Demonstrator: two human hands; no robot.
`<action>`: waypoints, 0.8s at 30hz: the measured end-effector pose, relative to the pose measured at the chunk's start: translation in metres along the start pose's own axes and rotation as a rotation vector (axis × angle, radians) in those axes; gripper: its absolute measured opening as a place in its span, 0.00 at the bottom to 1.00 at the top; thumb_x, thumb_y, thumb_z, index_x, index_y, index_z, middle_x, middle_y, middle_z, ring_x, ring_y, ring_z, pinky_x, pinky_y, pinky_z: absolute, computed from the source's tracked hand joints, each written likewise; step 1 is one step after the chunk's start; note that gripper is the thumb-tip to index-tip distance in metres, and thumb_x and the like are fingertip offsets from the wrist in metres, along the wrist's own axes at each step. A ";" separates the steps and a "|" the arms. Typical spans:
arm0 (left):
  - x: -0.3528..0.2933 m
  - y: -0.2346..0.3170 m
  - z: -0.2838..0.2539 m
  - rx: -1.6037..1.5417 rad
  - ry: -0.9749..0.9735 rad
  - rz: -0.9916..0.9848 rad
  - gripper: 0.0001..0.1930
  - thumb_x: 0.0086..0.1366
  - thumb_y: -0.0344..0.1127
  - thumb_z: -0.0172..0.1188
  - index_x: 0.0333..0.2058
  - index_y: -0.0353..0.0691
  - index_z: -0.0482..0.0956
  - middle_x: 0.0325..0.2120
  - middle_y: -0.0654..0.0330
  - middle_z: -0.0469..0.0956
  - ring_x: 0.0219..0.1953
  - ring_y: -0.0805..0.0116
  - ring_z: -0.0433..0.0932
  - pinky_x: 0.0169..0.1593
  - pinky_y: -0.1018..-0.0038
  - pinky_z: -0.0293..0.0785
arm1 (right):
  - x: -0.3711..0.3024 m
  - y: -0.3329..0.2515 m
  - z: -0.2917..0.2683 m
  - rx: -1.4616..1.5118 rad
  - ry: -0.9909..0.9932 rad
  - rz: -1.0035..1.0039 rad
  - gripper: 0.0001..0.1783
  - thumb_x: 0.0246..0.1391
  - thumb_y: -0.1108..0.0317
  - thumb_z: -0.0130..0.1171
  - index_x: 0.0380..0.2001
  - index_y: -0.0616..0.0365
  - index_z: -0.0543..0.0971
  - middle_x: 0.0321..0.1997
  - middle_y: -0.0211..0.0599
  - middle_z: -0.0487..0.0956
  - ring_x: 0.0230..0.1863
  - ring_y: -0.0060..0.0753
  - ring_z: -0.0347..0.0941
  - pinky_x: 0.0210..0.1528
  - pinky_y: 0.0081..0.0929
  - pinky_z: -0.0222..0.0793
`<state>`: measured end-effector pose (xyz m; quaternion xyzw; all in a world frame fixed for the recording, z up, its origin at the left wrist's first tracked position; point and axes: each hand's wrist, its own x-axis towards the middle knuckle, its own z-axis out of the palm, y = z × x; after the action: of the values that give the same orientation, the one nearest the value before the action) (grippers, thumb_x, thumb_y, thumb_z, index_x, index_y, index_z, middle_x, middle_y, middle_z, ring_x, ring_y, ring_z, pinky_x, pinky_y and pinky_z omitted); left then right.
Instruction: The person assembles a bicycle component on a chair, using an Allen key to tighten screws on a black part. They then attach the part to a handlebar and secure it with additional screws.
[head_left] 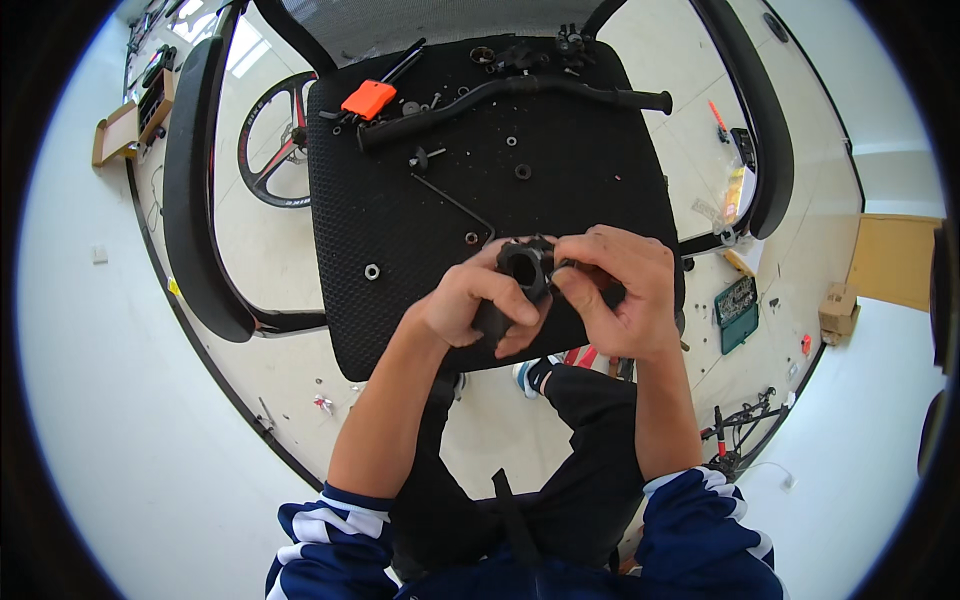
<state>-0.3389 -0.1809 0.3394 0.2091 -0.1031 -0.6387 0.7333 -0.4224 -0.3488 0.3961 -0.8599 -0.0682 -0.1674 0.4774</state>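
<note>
A black chair seat [590, 190] stands between two armrests, with a curved handlebar [540, 85] across its far part. Above the near part, the left hand [470, 300] curls its fingers around a black tube-like part [537, 280], open end up. The right hand [635, 290] pinches a small dark piece [568, 264] beside it; whether they are joined is unclear. The step appears to be handling that piece; next calls for a steady left hold. The armrests leave room sideways, though the seat's front edge is near and a hex key [452, 204] lies just beyond.
</note>
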 end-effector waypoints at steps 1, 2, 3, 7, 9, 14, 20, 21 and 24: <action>-0.001 -0.001 0.002 -0.038 -0.024 -0.030 0.23 0.40 0.34 0.62 0.38 0.30 0.74 0.10 0.54 0.68 0.08 0.64 0.66 0.12 0.72 0.63 | 0.001 0.000 0.001 0.035 0.016 -0.048 0.06 0.50 0.72 0.66 0.29 0.63 0.80 0.18 0.32 0.70 0.15 0.24 0.62 0.19 0.21 0.53; 0.000 -0.005 -0.002 -0.102 -0.136 -0.074 0.23 0.40 0.34 0.62 0.37 0.29 0.74 0.11 0.53 0.67 0.09 0.65 0.66 0.12 0.72 0.63 | 0.004 -0.003 0.000 0.032 0.007 -0.101 0.08 0.47 0.71 0.67 0.24 0.63 0.78 0.16 0.29 0.66 0.15 0.23 0.58 0.18 0.21 0.48; 0.000 -0.010 -0.002 -0.188 -0.170 -0.117 0.22 0.41 0.35 0.62 0.36 0.28 0.74 0.11 0.54 0.65 0.09 0.66 0.65 0.12 0.72 0.62 | 0.003 -0.003 0.001 0.062 0.008 -0.110 0.09 0.47 0.71 0.67 0.23 0.62 0.77 0.15 0.29 0.65 0.15 0.23 0.57 0.18 0.21 0.47; 0.005 -0.004 -0.002 -0.148 -0.211 -0.181 0.20 0.42 0.35 0.63 0.34 0.30 0.71 0.12 0.55 0.64 0.10 0.67 0.64 0.13 0.73 0.61 | 0.000 0.002 -0.002 0.244 0.042 -0.026 0.10 0.49 0.71 0.65 0.21 0.61 0.75 0.16 0.27 0.66 0.17 0.20 0.57 0.20 0.21 0.47; 0.004 0.003 0.000 -0.200 -0.213 -0.175 0.24 0.42 0.33 0.66 0.37 0.31 0.68 0.12 0.54 0.67 0.10 0.68 0.65 0.13 0.74 0.61 | -0.003 0.013 -0.009 0.424 0.123 0.062 0.08 0.52 0.74 0.64 0.22 0.60 0.76 0.19 0.26 0.71 0.20 0.15 0.62 0.22 0.17 0.53; 0.002 0.017 -0.009 0.898 0.261 0.472 0.22 0.41 0.34 0.67 0.35 0.37 0.68 0.16 0.57 0.74 0.15 0.66 0.75 0.20 0.75 0.67 | 0.000 0.016 -0.027 0.193 0.105 0.420 0.11 0.68 0.66 0.51 0.32 0.60 0.75 0.24 0.25 0.71 0.23 0.14 0.59 0.26 0.17 0.54; -0.002 0.011 -0.005 1.546 0.565 0.643 0.20 0.37 0.30 0.66 0.32 0.38 0.70 0.19 0.58 0.76 0.19 0.63 0.79 0.26 0.76 0.70 | 0.001 0.013 -0.002 0.173 -0.060 0.485 0.09 0.69 0.68 0.51 0.36 0.61 0.75 0.20 0.32 0.72 0.18 0.21 0.61 0.23 0.21 0.56; 0.000 0.010 -0.005 1.559 0.554 0.661 0.20 0.37 0.30 0.66 0.32 0.38 0.70 0.18 0.58 0.76 0.19 0.63 0.78 0.26 0.76 0.70 | 0.001 0.012 -0.001 0.133 -0.069 0.456 0.08 0.68 0.69 0.52 0.36 0.61 0.75 0.19 0.33 0.71 0.18 0.22 0.62 0.23 0.22 0.57; 0.005 0.006 -0.007 1.583 0.523 0.697 0.21 0.37 0.30 0.67 0.33 0.37 0.70 0.18 0.58 0.75 0.18 0.62 0.78 0.25 0.76 0.70 | 0.002 0.010 0.003 0.044 -0.060 0.378 0.06 0.67 0.71 0.53 0.37 0.62 0.75 0.19 0.38 0.72 0.17 0.28 0.66 0.23 0.24 0.59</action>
<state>-0.3296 -0.1837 0.3354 0.7478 -0.4000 -0.0547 0.5270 -0.4171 -0.3522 0.3872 -0.8512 0.0768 -0.0476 0.5170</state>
